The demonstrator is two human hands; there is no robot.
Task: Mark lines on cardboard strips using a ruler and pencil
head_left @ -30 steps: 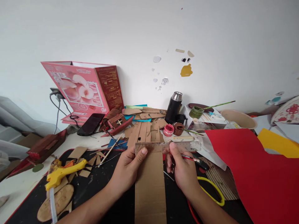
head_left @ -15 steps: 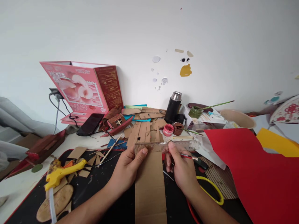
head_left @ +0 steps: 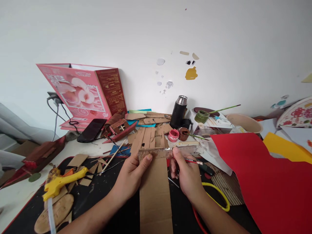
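Left hand (head_left: 134, 170): half-curled and gripping, thumb flat on top of the ruler's left end, fingers tucked out of sight underneath
Right hand (head_left: 188, 172): loosely closed, thumb tip pinching the ruler, other fingers curled in below, and a red pencil-like stick (head_left: 193, 161) poking out of the grip too
Ruler (head_left: 158, 153): see-through and pretty grubby, lying crosswise over the cardboard strip between both thumbs
Cardboard strip (head_left: 155, 198): ran lengthwise toward the wearer, between the two forearms, far part under the ruler
Black mat (head_left: 104, 185): sat below it all, with a yellow glue gun (head_left: 55, 187) and cardboard scraps off to the left
Right side: a yellow loop (head_left: 226, 199) near the right wrist, then a big red sheet (head_left: 270, 175)
Further back: little brown boat model (head_left: 120, 128), phone (head_left: 91, 130) beside it, pink paint jar (head_left: 173, 136) and brown paint jar (head_left: 184, 134) just in front of a black flask (head_left: 177, 113)
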